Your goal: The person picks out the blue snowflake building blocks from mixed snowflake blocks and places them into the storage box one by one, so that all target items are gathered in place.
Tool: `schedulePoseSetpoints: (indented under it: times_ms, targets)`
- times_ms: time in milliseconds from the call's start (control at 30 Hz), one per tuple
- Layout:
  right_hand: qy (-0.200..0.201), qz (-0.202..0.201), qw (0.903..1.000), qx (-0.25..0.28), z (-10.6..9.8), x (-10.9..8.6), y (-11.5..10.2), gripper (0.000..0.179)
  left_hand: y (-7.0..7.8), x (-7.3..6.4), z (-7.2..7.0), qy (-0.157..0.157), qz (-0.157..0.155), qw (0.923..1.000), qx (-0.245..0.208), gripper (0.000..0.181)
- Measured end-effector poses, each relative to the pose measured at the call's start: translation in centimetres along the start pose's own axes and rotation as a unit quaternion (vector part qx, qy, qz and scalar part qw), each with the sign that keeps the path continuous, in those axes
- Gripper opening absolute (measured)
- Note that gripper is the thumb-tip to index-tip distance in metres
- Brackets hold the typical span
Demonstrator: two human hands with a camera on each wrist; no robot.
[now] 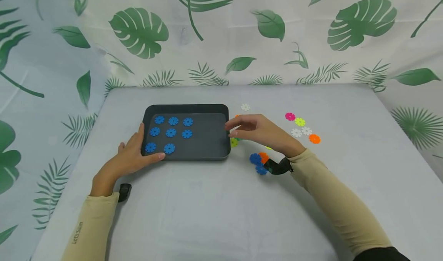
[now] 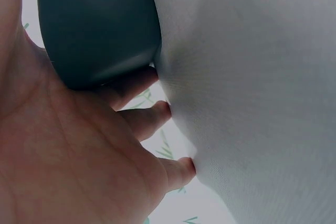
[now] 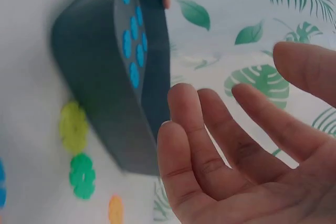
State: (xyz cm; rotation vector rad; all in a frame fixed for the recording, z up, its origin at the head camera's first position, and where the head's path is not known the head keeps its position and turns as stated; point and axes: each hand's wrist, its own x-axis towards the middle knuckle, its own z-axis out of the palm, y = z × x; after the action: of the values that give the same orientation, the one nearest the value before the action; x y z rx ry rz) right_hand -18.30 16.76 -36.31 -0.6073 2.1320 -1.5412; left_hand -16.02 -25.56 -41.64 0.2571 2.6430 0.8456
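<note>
A dark grey rectangular tray (image 1: 207, 138) holds several blue notched discs (image 1: 170, 132) laid in rows on its left side. My left hand (image 1: 133, 153) holds the tray's near left corner, its thumb over the near rim and its other fingers along the outside. In the left wrist view, the fingertips (image 2: 181, 169) reach the white cloth under the tray wall. Above the tray's right rim is my right hand (image 1: 254, 130), fingers loosely bent and apart from the thumb. The right wrist view shows nothing between its fingers (image 3: 231, 145).
Right of the tray lie more discs: a blue one (image 1: 255, 158), an orange one (image 1: 314, 138), a pink one (image 1: 290, 116), a yellow one (image 1: 300, 122) and white ones (image 1: 296, 133). A green disc (image 3: 82, 176) lies beside the tray. Leaf-printed cloth (image 1: 221, 34) hangs behind the table.
</note>
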Motion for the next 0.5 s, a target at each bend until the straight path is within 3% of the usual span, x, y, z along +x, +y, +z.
schedulePoseSetpoints:
  times_ms: [200,500]
  targets:
    - [-0.001,0.017,0.9974,-0.070,-0.8,-0.9,0.7,0.036,0.0,0.0,0.0,-0.002,0.000,1.0000,0.001,0.134]
    - [-0.022,0.035,0.9819,-0.185,-1.6,-2.3,1.5,0.034,0.2,0.0,-0.1,0.001,0.001,1.0000,0.003,0.134]
